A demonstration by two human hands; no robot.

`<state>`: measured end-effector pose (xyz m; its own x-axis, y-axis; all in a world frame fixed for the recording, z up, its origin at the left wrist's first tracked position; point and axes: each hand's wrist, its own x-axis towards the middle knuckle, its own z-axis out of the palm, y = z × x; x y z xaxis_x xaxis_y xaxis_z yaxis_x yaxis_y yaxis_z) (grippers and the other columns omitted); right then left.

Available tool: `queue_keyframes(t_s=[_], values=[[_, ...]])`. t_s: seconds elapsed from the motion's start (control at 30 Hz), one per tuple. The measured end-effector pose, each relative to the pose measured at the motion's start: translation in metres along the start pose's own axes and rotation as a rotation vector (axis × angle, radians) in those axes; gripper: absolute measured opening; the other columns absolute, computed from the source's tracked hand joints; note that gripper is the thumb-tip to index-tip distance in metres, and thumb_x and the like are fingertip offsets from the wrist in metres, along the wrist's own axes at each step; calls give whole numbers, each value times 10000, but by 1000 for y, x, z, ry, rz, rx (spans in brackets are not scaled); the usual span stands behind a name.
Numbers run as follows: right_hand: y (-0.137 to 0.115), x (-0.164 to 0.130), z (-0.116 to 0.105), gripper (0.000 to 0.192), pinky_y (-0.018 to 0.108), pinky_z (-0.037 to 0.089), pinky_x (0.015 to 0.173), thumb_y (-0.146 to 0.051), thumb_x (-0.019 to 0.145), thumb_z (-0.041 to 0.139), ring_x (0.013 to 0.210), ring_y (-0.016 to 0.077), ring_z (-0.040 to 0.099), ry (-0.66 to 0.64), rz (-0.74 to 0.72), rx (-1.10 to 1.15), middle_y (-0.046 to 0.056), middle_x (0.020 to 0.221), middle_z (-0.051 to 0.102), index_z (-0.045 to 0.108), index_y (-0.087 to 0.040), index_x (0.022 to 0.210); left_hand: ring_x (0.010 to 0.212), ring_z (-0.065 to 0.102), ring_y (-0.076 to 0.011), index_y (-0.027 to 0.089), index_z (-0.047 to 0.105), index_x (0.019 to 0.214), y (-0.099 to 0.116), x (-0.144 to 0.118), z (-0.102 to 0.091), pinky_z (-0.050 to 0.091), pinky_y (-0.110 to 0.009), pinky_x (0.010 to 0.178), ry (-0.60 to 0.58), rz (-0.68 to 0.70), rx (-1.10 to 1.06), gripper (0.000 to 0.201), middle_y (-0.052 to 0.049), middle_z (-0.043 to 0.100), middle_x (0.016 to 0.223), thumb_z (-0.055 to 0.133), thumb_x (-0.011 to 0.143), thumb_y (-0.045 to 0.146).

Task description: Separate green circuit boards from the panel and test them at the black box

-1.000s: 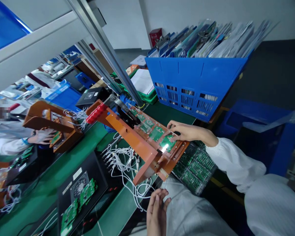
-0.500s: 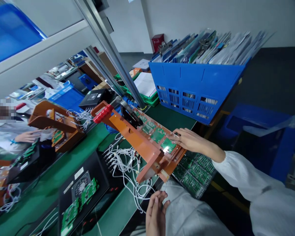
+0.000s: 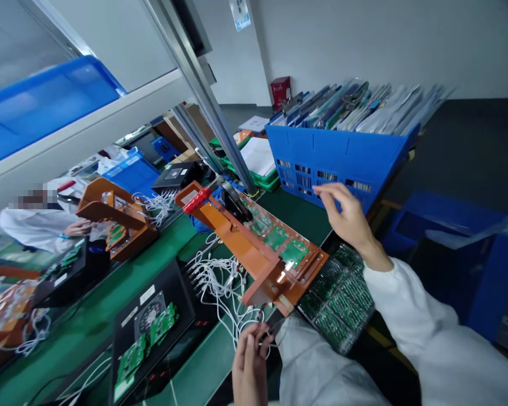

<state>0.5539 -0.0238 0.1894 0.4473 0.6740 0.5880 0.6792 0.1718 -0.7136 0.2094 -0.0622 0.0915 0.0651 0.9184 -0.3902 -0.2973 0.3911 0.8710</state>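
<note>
In the head view, an orange test fixture point(image 3: 254, 254) with a red-handled toggle clamp point(image 3: 197, 200) stands on the bench. Green circuit boards point(image 3: 294, 252) lie in a row in its bed. My right hand point(image 3: 349, 217) is raised in the air, to the right of the fixture and clear of it. Its thumb and fingers are bent towards each other, and I see nothing between them. Low in front of the fixture, my left hand point(image 3: 250, 361) has its fingers curled in, close to the white cables point(image 3: 220, 276). A thin dark shape shows at its fingertips, too small to name.
A black box point(image 3: 152, 332) with green boards on top lies to the left. Trays of circuit boards point(image 3: 342, 304) sit below the fixture at right. Behind is a blue basket point(image 3: 322, 149) of clipboards. Across the bench sits a co-worker near another orange fixture point(image 3: 118, 220).
My right hand has lifted off the boards at the fixture's near end, up and to the right. My left hand has shifted a little left, towards the cables. The whole view has tilted.
</note>
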Motion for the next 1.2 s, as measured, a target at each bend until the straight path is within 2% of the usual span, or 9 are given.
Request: queue_keyframes(t_s=[0.07, 0.17, 0.3, 0.47, 0.67, 0.73, 0.83, 0.97, 1.2], values=[[-48, 33, 11, 373, 446, 421, 1058, -423, 1051, 371, 1207, 254, 520, 39, -235, 0, 98, 1222, 575, 599, -244, 1285, 1023, 699, -282, 171, 749, 976, 24, 0, 13, 588, -352, 878, 9, 144, 116, 436, -119, 743, 1045, 799, 725, 524], [-115, 77, 57, 379, 459, 421, 1006, -443, 1030, 435, 1218, 273, 494, -175, -679, -108, 97, 1238, 565, 577, -219, 1302, 1182, 632, -289, 208, 685, 1201, 68, -5, 45, 520, -366, 1013, 0, 453, 360, 489, -118, 670, 1264, 739, 807, 492], [-154, 118, 132, 211, 376, 452, 832, -239, 1007, 498, 1001, 244, 598, -501, -963, -388, 108, 1065, 656, 649, -151, 1126, 1414, 406, -336, 250, 543, 1407, 115, -11, 99, 368, -485, 1159, -132, 831, 634, 598, -110, 447, 1522, 707, 853, 405], [-126, 158, 148, 313, 271, 436, 670, -239, 1076, 309, 708, 128, 597, -335, -680, -91, 43, 860, 667, 592, -168, 1188, 1449, 350, -364, 278, 704, 1218, 127, -5, 138, 361, -510, 1166, -270, 701, 653, 496, -73, 458, 1529, 822, 736, 265], [-65, 161, 134, 566, 230, 426, 507, -566, 1056, 158, 491, 107, 493, -104, -92, 499, -41, 590, 485, 551, -159, 1079, 1465, 314, -357, 247, 733, 1164, 121, -1, 135, 390, -457, 1156, -271, 492, 446, 538, -84, 528, 1475, 852, 653, 124], [-57, 160, 131, 567, 247, 456, 548, -573, 1051, 196, 555, 123, 533, -75, -137, 452, -15, 623, 511, 581, -158, 1006, 1464, 312, -359, 233, 749, 1120, 122, -1, 134, 396, -444, 1154, -237, 453, 370, 516, -99, 552, 1449, 854, 634, 96], [-55, 171, 121, 545, 320, 484, 725, -568, 1027, 341, 777, 172, 577, -79, -500, 161, 62, 777, 599, 619, -164, 789, 1457, 326, -365, 225, 761, 1086, 122, -1, 138, 369, -451, 1169, -192, 450, 339, 495, -110, 572, 1426, 862, 617, 99], [-51, 194, 113, 584, 364, 454, 740, -567, 952, 461, 689, 177, 530, -344, -936, -126, 54, 638, 575, 521, -188, 512, 1433, 370, -380, 244, 759, 1115, 117, 0, 145, 326, -500, 1177, -156, 542, 429, 493, -90, 566, 1436, 867, 637, 192], [-28, 164, 145, 478, 336, 399, 637, -348, 963, 406, 614, 187, 509, -115, -691, -161, 68, 586, 560, 543, -190, 533, 1425, 383, -387, 257, 763, 1122, 103, 3, 146, 347, -514, 1165, -61, 634, 463, 471, -72, 561, 1440, 851, 659, 243]])
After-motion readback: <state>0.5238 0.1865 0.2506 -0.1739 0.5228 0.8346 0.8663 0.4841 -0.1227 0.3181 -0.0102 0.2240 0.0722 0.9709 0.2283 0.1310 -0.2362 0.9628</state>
